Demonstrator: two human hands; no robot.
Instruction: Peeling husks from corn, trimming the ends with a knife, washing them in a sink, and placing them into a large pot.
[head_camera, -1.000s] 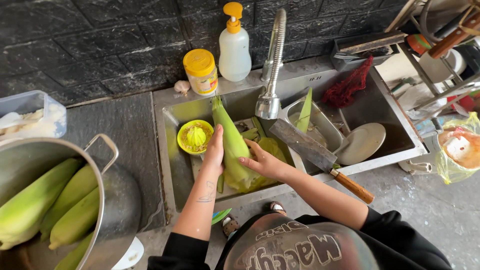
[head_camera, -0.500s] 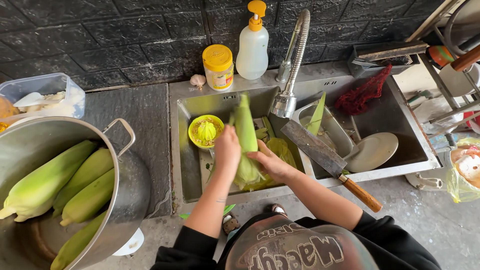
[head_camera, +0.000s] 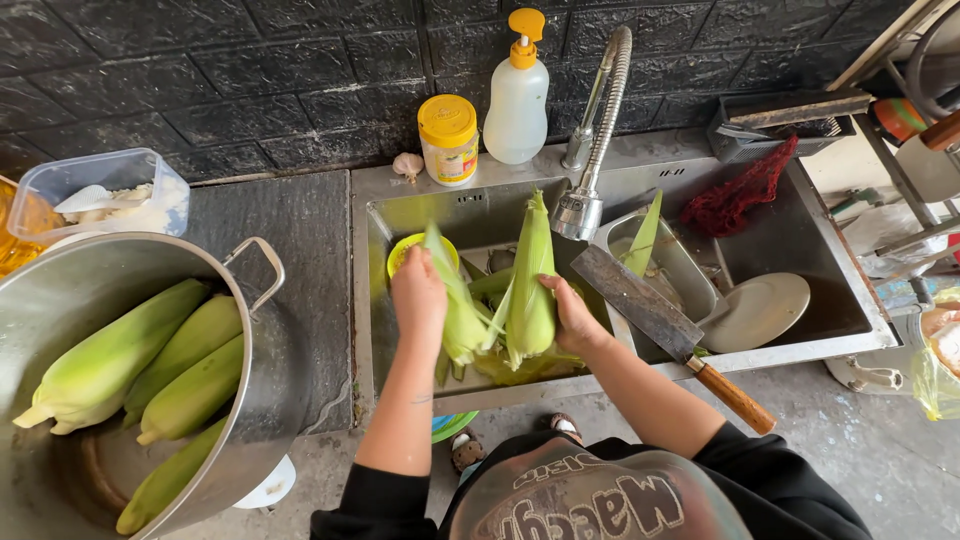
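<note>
Green husk (head_camera: 452, 295) partly stripped: left hand (head_camera: 418, 297) closed on it, right hand (head_camera: 572, 318) closed around corn cob (head_camera: 531, 290). Peeled cobs (head_camera: 150, 360) fill pot (head_camera: 250, 400).

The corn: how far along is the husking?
Done: four part-husked cobs lie in the big steel pot. In hand: the left hand peels a husk strip off the corn ear held by the right hand over the sink. Left: this ear's remaining husks; no unhusked ears visible.
</note>
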